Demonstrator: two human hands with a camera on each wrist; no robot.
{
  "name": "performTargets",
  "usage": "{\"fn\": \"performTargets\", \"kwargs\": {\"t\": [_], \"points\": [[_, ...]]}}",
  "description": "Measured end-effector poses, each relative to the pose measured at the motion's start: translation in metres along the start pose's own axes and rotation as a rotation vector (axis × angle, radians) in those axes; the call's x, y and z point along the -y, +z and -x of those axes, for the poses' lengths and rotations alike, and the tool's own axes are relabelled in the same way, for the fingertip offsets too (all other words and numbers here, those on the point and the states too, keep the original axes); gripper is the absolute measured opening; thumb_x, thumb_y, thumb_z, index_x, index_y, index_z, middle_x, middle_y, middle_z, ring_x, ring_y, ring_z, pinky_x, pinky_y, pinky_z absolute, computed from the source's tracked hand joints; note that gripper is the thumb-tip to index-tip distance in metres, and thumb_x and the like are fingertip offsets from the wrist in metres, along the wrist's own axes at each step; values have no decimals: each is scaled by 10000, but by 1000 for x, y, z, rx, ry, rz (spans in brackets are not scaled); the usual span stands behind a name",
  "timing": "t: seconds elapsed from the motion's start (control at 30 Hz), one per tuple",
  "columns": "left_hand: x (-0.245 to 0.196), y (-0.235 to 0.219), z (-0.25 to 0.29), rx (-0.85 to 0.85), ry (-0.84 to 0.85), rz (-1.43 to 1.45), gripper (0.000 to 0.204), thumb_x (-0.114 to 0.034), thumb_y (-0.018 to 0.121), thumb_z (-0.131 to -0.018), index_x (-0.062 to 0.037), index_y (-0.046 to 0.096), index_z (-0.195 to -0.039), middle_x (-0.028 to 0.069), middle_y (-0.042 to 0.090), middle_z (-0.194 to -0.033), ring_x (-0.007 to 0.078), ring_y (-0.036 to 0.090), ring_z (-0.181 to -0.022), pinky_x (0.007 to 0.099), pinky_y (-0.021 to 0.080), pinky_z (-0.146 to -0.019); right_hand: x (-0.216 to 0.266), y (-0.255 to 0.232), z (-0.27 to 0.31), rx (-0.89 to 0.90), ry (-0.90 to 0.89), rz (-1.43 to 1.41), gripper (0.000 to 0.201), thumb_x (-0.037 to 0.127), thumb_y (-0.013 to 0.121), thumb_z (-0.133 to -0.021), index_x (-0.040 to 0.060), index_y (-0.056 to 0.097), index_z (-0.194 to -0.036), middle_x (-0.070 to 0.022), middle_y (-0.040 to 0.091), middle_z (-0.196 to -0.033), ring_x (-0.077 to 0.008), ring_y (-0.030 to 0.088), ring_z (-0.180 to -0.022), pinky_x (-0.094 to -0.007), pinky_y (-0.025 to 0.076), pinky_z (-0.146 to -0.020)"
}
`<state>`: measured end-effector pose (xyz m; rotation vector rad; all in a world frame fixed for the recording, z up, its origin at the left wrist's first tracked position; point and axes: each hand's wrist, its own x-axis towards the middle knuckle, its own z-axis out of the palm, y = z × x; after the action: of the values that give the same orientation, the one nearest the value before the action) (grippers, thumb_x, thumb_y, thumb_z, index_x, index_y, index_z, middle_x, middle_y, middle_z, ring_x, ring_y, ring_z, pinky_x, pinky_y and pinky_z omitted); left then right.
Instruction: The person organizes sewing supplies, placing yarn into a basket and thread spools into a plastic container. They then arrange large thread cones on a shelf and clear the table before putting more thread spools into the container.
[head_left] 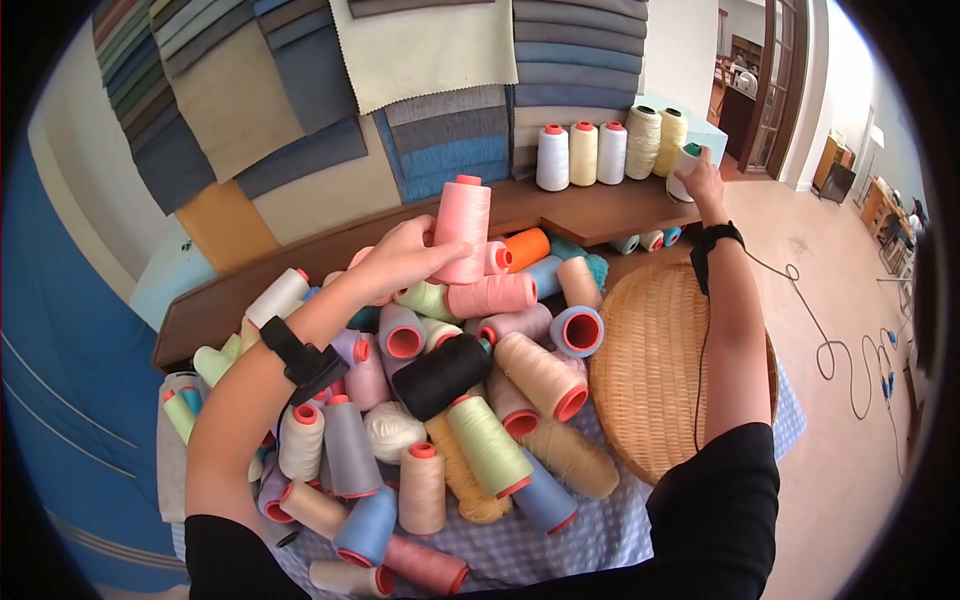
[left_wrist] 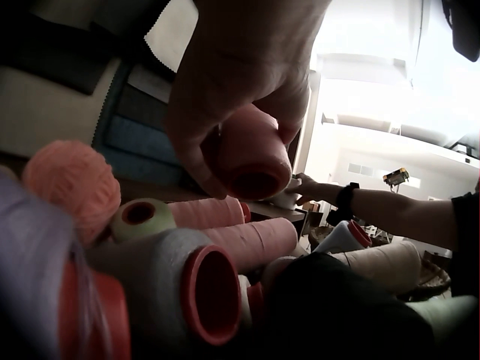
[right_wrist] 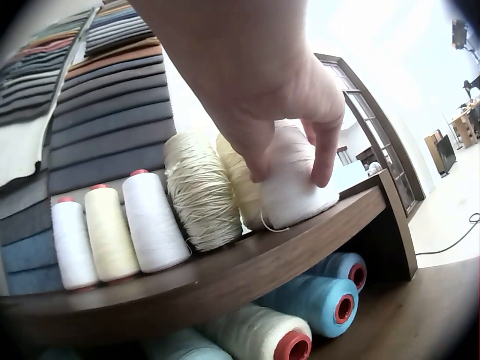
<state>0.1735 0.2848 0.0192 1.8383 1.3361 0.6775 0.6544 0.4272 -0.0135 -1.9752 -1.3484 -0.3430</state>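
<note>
Left hand (head_left: 418, 250) grips pink thread cone (head_left: 466, 215) at twelve o'clock; right hand (head_left: 705, 184), at one, grasps partly hidden white thread cone (head_left: 681, 182).

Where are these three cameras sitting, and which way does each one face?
Head: worn on the head, facing forward and down over the pile of cones; left hand, right hand, forearms and black sleeves show.
Left wrist: faces past the left hand to the pink cone it grips; the right arm shows beyond.
Right wrist: faces past the right hand to the white cone on the shelf.
Shared: head and right wrist views both show that shelf.
</note>
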Motion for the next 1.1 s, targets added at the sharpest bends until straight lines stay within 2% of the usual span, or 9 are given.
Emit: {"fn": "performTargets", "kwargs": {"t": [0.17, 0.3, 0.33, 0.37, 0.43, 0.53, 0.67, 0.83, 1.1], "points": [[-8, 6, 1, -26, 86, -102, 626, -396, 684, -727, 50, 534, -1141, 161, 613, -1054, 212, 614, -932, 310, 492, -776, 26, -34, 7, 21, 59, 126, 602, 393, 692, -742, 36, 461, -1168, -242, 620, -982, -370, 614, -914, -439, 500, -753], [-19, 12, -2, -27, 62, -116, 622, -385, 695, -715, 54, 543, -1127, 167, 611, -1060, 224, 609, -969, 313, 486, -808, 140, -96, 61, 552, -285, -188, 552, 537, 603, -778, -11, 654, -828, -186, 653, -847, -293, 640, -794, -385, 511, -689], [-22, 14, -4, 5, 74, -163, 596, -332, 684, -755, 60, 502, -1166, 166, 591, -1091, 207, 594, -986, 309, 483, -830, 163, -98, 81, 720, -368, -288, 611, 554, 603, -781, -28, 589, -968, -125, 632, -856, -180, 629, -725, -304, 519, -584], [-25, 15, -4, 37, 86, -209, 575, -278, 673, -795, 66, 460, -1204, 165, 572, -1122, 191, 579, -1004, 304, 480, -852, 173, -98, 117, 488, -1033, -598, 615, 529, 602, -790, -8, 542, -1083, -116, 624, -882, -155, 608, -634, -268, 503, -519], [-31, 20, -2, 63, 98, -179, 585, -284, 674, -795, 68, 452, -1207, 168, 564, -1139, 193, 577, -1007, 307, 478, -862, 213, -115, 153, 959, -588, -657, 604, 437, 643, -786, 31, 462, -1194, -128, 619, -925, -160, 610, -635, -274, 511, -532], [-26, 16, 0, 102, 72, -104, 626, -293, 675, -797, 72, 420, -1237, 169, 550, -1161, 192, 574, -1016, 307, 481, -866, 241, -108, 164, 1047, -561, -658, 588, 331, 685, -759, 62, 426, -1213, -131, 617, -937, -158, 633, -723, -284, 520, -552], [-24, -7, 9, 37, -16, -138, 682, -315, 676, -802, 72, 393, -1287, 172, 559, -1151, 188, 582, -1008, 292, 500, -826, 248, -51, 136, 423, -679, -489, 592, 320, 746, -693, 54, 437, -1122, -205, 616, -936, -320, 630, -855, -386, 506, -692], [-34, -29, 38, 190, -159, -573, 639, -410, 710, -717, 7, 552, -1174, 171, 640, -950, 251, 613, -932, 345, 480, -816, 243, -7, 93, 324, -612, -365, 598, 292, 757, -680, 40, 427, -1111, -245, 607, -940, -386, 592, -909, -419, 472, -773], [1, -34, 55, 153, 221, -894, 486, -353, 693, -667, -14, 610, -1005, 153, 616, -984, 310, 572, -990, 413, 457, -833, 243, 38, 82, 279, -507, -407, 641, 220, 782, -645, 19, 431, -1143, -252, 598, -944, -407, 562, -954, -429, 461, -826]]}}
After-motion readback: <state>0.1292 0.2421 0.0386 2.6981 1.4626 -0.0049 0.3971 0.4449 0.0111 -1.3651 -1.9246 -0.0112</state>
